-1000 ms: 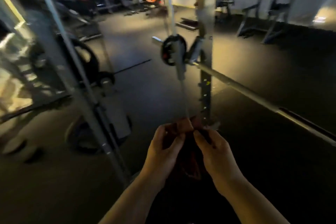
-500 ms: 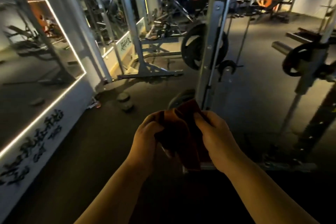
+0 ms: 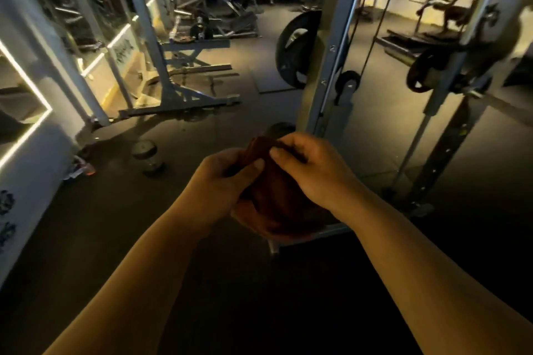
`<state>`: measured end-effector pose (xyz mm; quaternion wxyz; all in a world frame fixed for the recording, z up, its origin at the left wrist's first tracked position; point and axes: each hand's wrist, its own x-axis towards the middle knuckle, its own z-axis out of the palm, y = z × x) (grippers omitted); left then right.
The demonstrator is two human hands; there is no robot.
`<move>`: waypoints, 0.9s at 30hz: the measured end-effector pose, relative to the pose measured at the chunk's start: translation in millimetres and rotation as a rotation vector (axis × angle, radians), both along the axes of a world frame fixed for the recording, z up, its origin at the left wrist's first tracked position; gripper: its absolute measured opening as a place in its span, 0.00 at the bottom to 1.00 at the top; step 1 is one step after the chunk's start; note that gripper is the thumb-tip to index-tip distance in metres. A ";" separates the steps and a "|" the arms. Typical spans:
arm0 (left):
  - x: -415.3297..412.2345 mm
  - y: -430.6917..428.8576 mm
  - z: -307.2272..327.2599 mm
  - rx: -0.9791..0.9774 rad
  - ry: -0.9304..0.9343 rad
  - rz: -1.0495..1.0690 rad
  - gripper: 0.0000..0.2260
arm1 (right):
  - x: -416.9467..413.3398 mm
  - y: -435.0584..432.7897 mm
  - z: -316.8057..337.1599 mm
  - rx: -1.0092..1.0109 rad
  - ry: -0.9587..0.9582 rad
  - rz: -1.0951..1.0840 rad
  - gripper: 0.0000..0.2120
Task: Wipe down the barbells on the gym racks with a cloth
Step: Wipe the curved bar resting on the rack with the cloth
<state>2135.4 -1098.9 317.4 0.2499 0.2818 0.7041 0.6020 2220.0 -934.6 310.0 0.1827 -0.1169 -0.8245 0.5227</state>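
Together, both hands, left hand (image 3: 227, 179) and right hand (image 3: 311, 170), pinch the cloth (image 3: 277, 199) just before the rack upright (image 3: 328, 72).

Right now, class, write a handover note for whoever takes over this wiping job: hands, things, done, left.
Left hand grips the dark red cloth; right hand pinches its top edge.
Cloth is bunched between them, touching no bar.
A barbell sits on the rack at right, plate loaded.
Done: nothing shows wiped.
Left: carry cloth to that bar and wipe it.
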 end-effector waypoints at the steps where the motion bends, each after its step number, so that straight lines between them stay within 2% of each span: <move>1: -8.5 3.4 -3.6 0.016 0.000 0.012 0.07 | 1.8 3.0 1.1 -0.014 -0.068 0.001 0.08; 3: -30.2 11.5 -9.2 0.060 -0.037 0.023 0.08 | 1.4 13.2 0.7 -0.033 -0.281 0.064 0.16; 5: -57.7 19.2 -14.7 0.110 -0.085 0.059 0.08 | -10.8 24.3 -4.2 -0.055 -0.382 0.092 0.16; 7: -88.3 26.2 -15.9 0.139 -0.111 0.079 0.12 | -34.5 34.6 -9.2 -0.134 -0.276 -0.004 0.12; 10: -138.4 35.6 -14.3 0.108 -0.031 0.055 0.14 | -86.1 44.4 -11.7 -0.387 -0.066 -0.056 0.18; 12: -171.6 42.9 -10.3 0.070 0.033 0.063 0.14 | -123.5 50.0 -12.9 -0.465 -0.011 -0.053 0.20; 15: -222.9 52.1 -4.1 0.010 0.068 0.121 0.12 | -177.6 53.2 -12.9 -0.314 -0.021 -0.096 0.09; 17: -256.6 56.0 3.6 -0.021 0.090 0.136 0.12 | -214.7 59.0 -12.6 -0.172 -0.024 -0.146 0.06; 18: -272.7 57.5 7.5 -0.020 0.097 0.144 0.12 | -232.8 61.7 -12.0 -0.139 -0.017 -0.186 0.06; 20: -306.2 59.8 13.4 0.023 0.084 0.149 0.13 | -268.8 66.2 -14.6 -0.133 0.008 -0.268 0.15; 22: -338.5 61.2 13.4 0.047 0.058 0.130 0.20 | -300.3 67.9 -16.6 -0.177 0.016 -0.349 0.24; 23: -354.9 60.8 12.9 0.031 0.072 0.094 0.23 | -314.7 68.0 -17.3 -0.202 0.025 -0.387 0.25; 25: -392.8 61.1 12.9 -0.033 0.179 -0.020 0.25 | -343.5 66.8 -12.0 -0.210 0.056 -0.420 0.21; 27: -430.6 62.3 13.1 -0.092 0.299 -0.113 0.26 | -371.9 69.4 -8.4 -0.118 0.030 -0.366 0.13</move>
